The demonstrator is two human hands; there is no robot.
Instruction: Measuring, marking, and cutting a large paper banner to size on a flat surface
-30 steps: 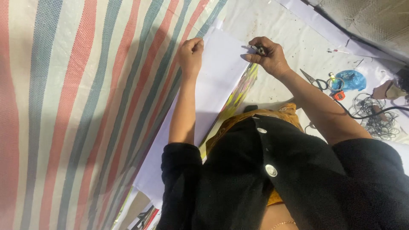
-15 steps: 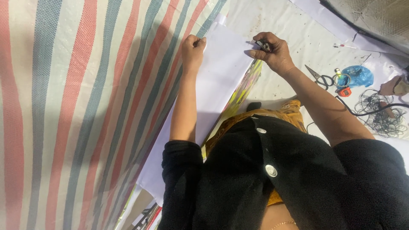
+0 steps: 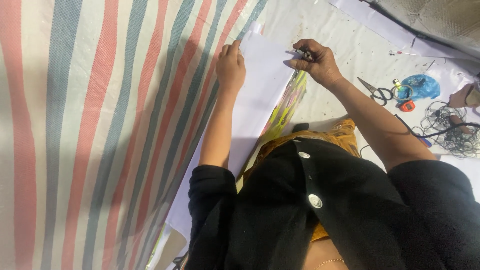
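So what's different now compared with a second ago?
Very little. The right hand with its small dark tool edged slightly left along the white sheet. The left hand stays pressed on the sheet; the scissors lie untouched.

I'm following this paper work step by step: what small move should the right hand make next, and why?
Probably draw the small dark tool a little further along the white sheet. The right hand pinches it at the sheet's far edge, while the left hand presses the sheet flat against the striped tarp, so the paper looks steadied. What kind of tool it is cannot be told.
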